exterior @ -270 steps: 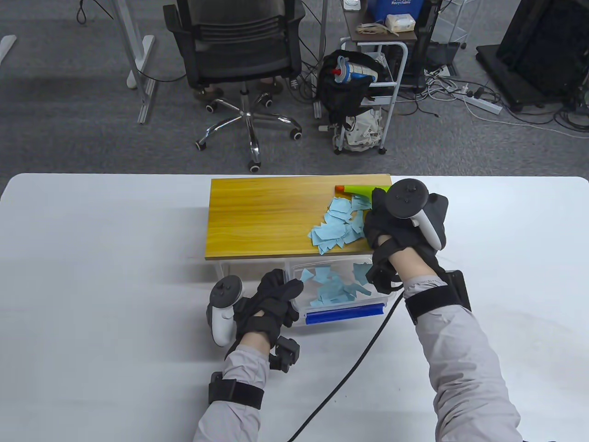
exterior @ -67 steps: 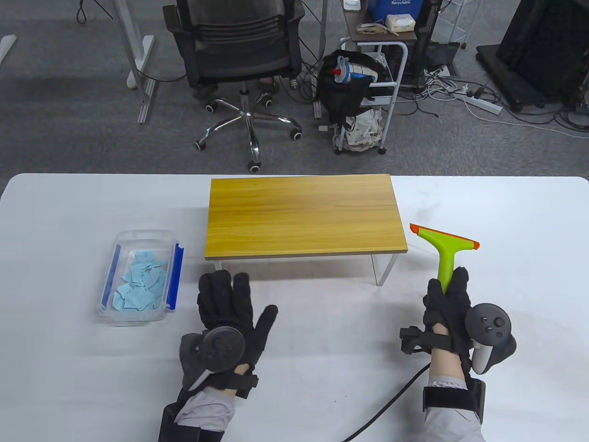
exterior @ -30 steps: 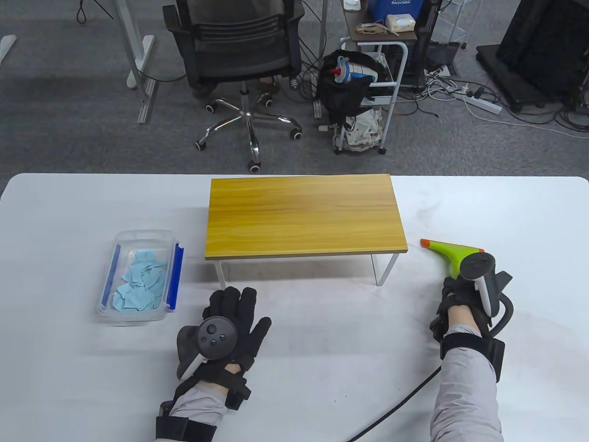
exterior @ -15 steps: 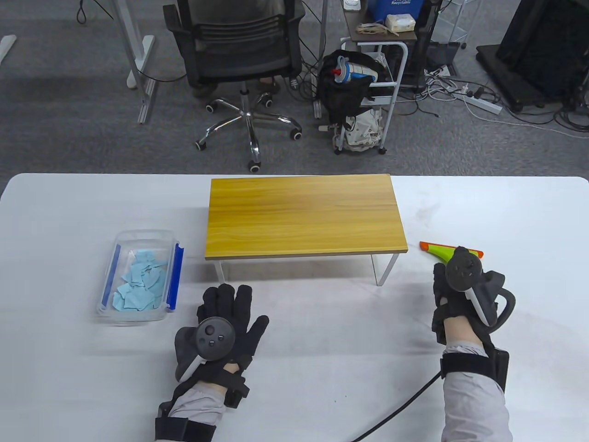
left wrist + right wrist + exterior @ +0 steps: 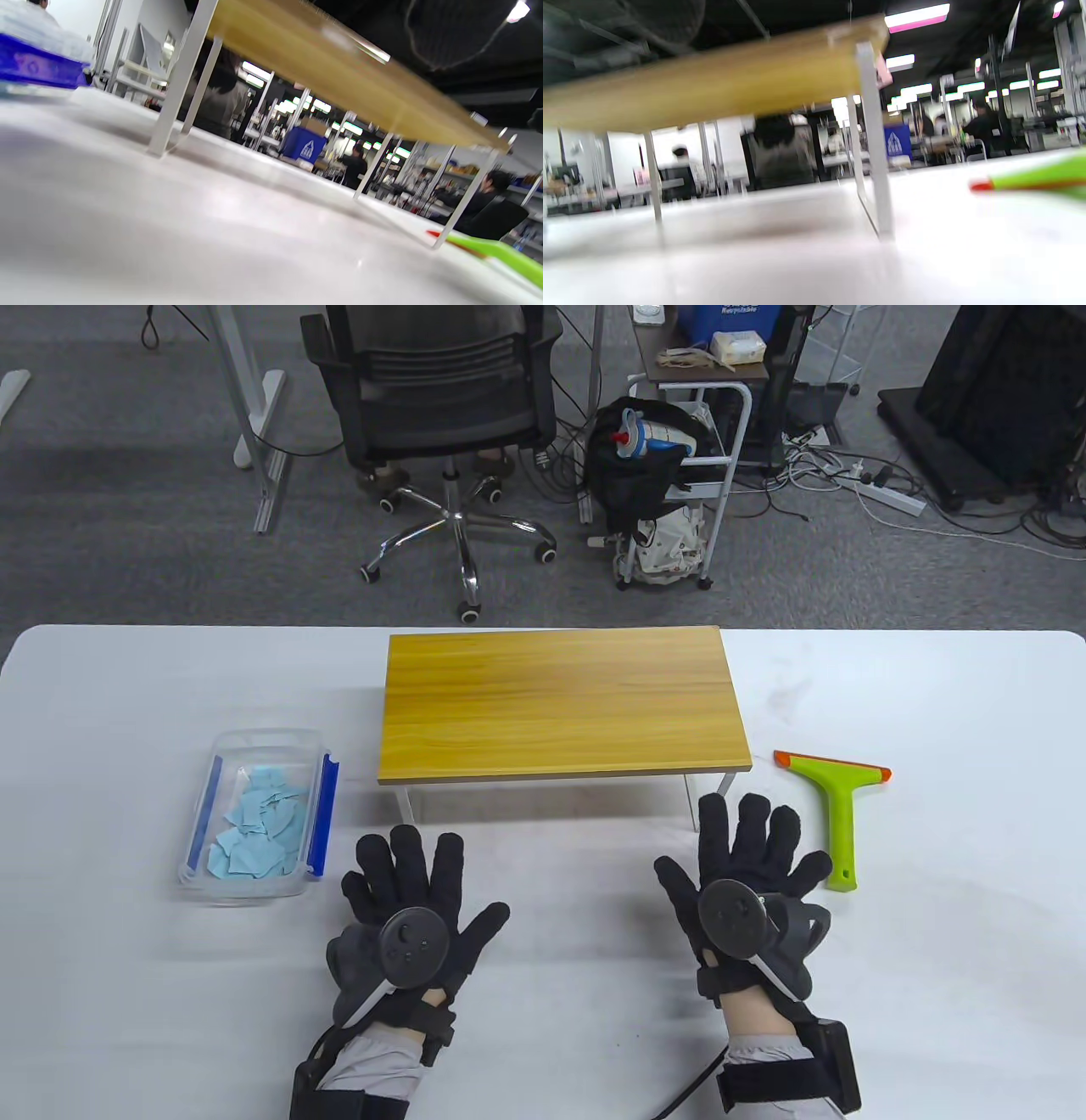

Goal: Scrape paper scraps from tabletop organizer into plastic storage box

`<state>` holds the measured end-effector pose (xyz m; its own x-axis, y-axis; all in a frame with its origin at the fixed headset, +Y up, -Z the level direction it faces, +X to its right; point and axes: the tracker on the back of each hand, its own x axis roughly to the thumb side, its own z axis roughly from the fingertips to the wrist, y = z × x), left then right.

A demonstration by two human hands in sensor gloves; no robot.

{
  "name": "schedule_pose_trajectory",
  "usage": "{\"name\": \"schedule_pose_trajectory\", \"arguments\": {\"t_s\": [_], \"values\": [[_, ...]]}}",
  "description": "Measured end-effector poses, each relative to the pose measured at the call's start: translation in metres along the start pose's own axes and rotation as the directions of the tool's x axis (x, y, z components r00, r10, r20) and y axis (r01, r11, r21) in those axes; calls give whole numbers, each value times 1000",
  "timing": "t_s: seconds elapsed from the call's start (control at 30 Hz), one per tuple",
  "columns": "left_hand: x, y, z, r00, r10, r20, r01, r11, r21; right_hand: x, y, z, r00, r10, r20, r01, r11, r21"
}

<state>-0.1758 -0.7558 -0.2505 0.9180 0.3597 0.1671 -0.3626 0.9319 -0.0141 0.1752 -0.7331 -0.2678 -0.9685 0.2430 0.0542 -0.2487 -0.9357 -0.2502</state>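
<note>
The wooden-topped organizer [image 5: 560, 704] stands at the table's middle on white legs, its top bare. The clear plastic box [image 5: 254, 814] with blue clips sits to its left and holds several blue paper scraps [image 5: 259, 836]. The green scraper [image 5: 836, 806] with an orange blade lies flat on the table right of the organizer. My left hand [image 5: 416, 874] lies flat, fingers spread, in front of the organizer. My right hand [image 5: 751, 857] lies flat and spread just left of the scraper, not touching it. The organizer [image 5: 348, 80] [image 5: 712, 84] and the scraper [image 5: 500, 254] [image 5: 1035, 178] show in both wrist views.
The white table [image 5: 543, 1001] has rounded corners. A black cable [image 5: 687, 1086] runs from my right wrist off the near edge. Beyond the far edge stand an office chair [image 5: 441, 407] and a small cart [image 5: 696, 475].
My right hand has let go of the scraper, which now lies on the table, and has moved left to lie flat and spread. My left hand has barely moved.
</note>
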Motion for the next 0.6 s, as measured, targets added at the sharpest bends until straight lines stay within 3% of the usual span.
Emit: {"name": "schedule_pose_trajectory", "arguments": {"t_s": [0.17,0.6], "values": [[-6,-1,-2,999,5,-33,-6,1000,-13,-15,7,2,996,-70,-60,73,997,37],[-16,4,-1,995,58,-84,-57,998,6,-18,12,1,983,-170,-63,174,982,68]]}}
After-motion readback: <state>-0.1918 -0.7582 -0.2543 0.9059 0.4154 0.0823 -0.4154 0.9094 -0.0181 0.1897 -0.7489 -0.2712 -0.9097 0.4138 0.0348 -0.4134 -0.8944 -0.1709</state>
